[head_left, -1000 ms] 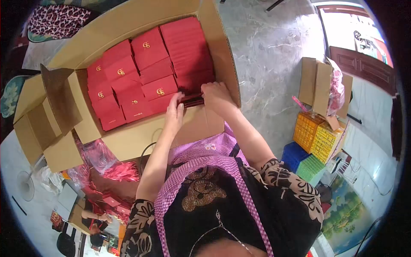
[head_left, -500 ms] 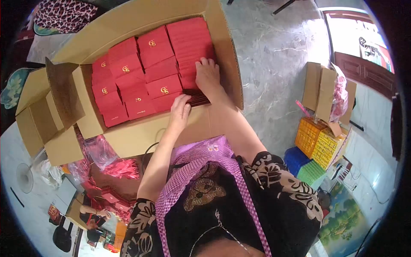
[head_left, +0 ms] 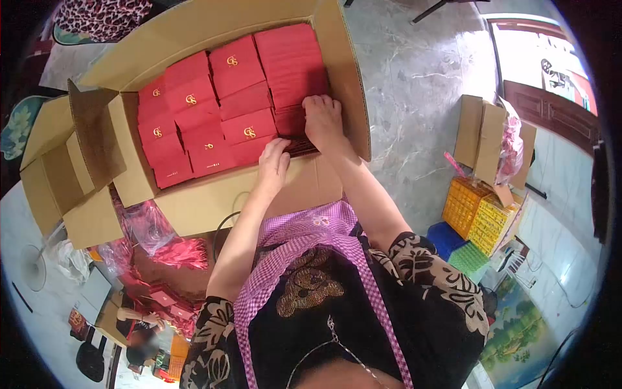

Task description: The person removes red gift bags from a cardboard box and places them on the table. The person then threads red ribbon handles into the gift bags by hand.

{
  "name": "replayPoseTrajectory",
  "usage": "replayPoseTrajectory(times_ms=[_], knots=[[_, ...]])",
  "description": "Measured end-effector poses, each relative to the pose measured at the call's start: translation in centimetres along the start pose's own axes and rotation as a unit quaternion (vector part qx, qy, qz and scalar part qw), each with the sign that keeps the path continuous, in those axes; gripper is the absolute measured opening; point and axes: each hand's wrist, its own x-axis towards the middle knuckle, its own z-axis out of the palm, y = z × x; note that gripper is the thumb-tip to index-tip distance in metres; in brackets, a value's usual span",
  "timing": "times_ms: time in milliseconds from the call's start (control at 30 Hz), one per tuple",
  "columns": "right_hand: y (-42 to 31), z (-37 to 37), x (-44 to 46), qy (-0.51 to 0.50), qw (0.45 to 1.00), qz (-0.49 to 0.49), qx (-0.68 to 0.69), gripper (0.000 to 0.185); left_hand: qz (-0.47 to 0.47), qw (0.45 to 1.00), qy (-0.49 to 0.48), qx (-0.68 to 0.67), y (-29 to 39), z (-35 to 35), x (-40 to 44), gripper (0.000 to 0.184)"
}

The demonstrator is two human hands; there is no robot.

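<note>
A large open cardboard box [head_left: 214, 211] stands before me, packed with rows of red envelopes [head_left: 243, 97], several printed with a gold logo. In the right-hand column the envelopes [head_left: 291, 65] stand on edge, pressed close together. My right hand [head_left: 324, 123] is inside the box at the near end of that column, its fingers bent over the envelopes. Beside it, my left hand [head_left: 274, 162] reaches over the near wall. Its slightly parted fingers rest on the near edge of the envelopes, with nothing visibly held. Part of the column's near end is hidden by my hands.
Box flaps [head_left: 97, 136] stick out at the left. Below them lie plastic-wrapped red bundles [head_left: 181, 253] and loose red packets [head_left: 162, 298]. Another person's arm [head_left: 139, 316] shows at the lower left. To the right are a smaller carton [head_left: 470, 129] and orange and yellow crates [head_left: 466, 198].
My right hand has slid a little towards me and to the right along the envelope column, its fingers now more bent. My left hand stays almost in place.
</note>
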Motion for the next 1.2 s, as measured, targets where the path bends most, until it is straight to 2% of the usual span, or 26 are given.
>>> replayPoseTrajectory(times_ms=[367, 533, 767, 833, 967, 1033, 1167, 1200], knots=[[0.8, -0.8, -1.5, 0.023, 0.999, -0.023, 0.042, 0.016, -0.002, 1.0, -0.001, 0.016, -1.3, 0.4, 0.1, 0.032], [0.7, -1.3, -2.5, -0.022, 0.998, -0.033, 0.041, 0.022, 0.008, 1.0, -0.001, 0.024, -1.1, 0.2, -0.1, 0.033], [0.7, -2.4, -3.7, -0.093, 0.994, -0.048, 0.021, 0.019, 0.002, 0.997, 0.005, 0.071, -0.7, 0.0, -0.5, 0.034], [0.5, -2.6, -3.4, -0.119, 0.992, -0.04, 0.02, 0.019, 0.002, 0.995, 0.025, 0.095, -0.1, -0.1, -0.3, 0.049], [0.5, -2.7, -3.3, -0.127, 0.991, -0.043, 0.016, 0.02, 0.026, 0.988, 0.045, 0.146, 3.0, -0.9, 0.8, 0.063], [0.5, -2.9, -3.3, -0.147, 0.988, -0.052, 0.015, 0.019, 0.053, 0.971, -0.046, 0.228, 2.7, -0.9, 1.5, 0.07], [-0.5, -3.1, -2.0, -0.179, 0.983, -0.034, -0.011, 0.023, 0.038, 0.972, -0.068, 0.222, 2.7, -0.9, 1.9, 0.064], [-0.9, -2.8, -1.0, -0.137, 0.991, -0.012, 0.005, 0.024, 0.042, 0.97, -0.059, 0.233, 2.8, -0.8, 2.0, 0.056]])
